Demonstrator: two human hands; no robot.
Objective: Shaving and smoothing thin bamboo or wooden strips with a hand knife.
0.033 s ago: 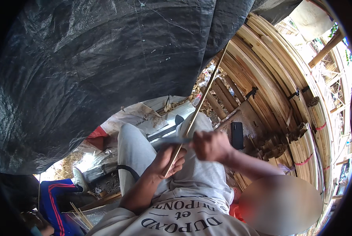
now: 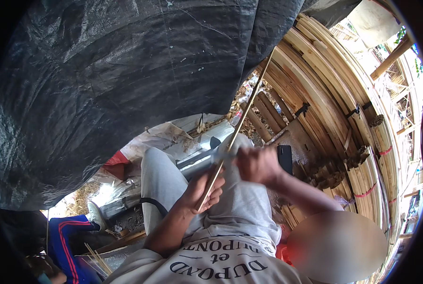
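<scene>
A long thin wooden strip [image 2: 242, 120] slants from above my lap up to the stacked slats at the far right. My left hand [image 2: 203, 190] is closed round its near end, over my thighs. Farther along the strip, my right hand [image 2: 259, 164] is closed in a fist on what looks like a knife [image 2: 222, 155]. Its grey blade is smeared by motion and crosses the strip just beyond my left fingers. My right fist covers the handle. I cannot tell whether the blade is touching the strip.
A large black tarp [image 2: 126, 61] hangs over the far left. Stacked wooden slats [image 2: 315, 80] curve along the right. A dark phone [image 2: 284, 159] lies beside my right knee. Another person's leg in blue trousers [image 2: 66, 244] is at the lower left, near thin sticks [image 2: 97, 259].
My right hand has moved slightly away from me along the strip, and the blurred blade with it. The left hand and the strip look the same.
</scene>
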